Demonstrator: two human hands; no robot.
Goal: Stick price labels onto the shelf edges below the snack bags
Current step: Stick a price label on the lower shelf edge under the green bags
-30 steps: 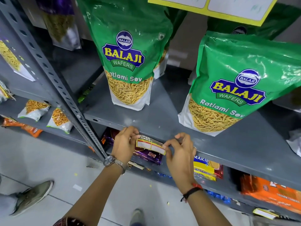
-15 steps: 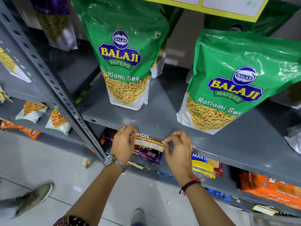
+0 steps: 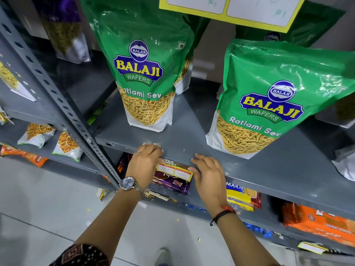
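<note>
A yellow-bordered price label point(image 3: 174, 172) with two white fields lies against the front edge of the grey shelf point(image 3: 192, 139), below the left green Balaji snack bag point(image 3: 143, 64). My left hand point(image 3: 143, 166) presses the label's left end, fingers curled over the shelf lip. My right hand point(image 3: 208, 173) presses its right end with the thumb, fingers spread on the shelf top. A second green Balaji bag point(image 3: 276, 96) stands at the right. A larger yellow label sheet point(image 3: 230, 10) hangs at the top.
A perforated grey upright point(image 3: 57, 96) divides the shelves at the left. Biscuit packs lie on the lower shelf: purple point(image 3: 172, 186), yellow point(image 3: 242, 198), orange point(image 3: 322, 223). Small snack packs point(image 3: 51, 139) sit on the left shelf. Paper scraps dot the floor point(image 3: 48, 208).
The label went from tilted and held off the shelf to flat against the shelf edge. Both hands shifted from pinching it to pressing its ends.
</note>
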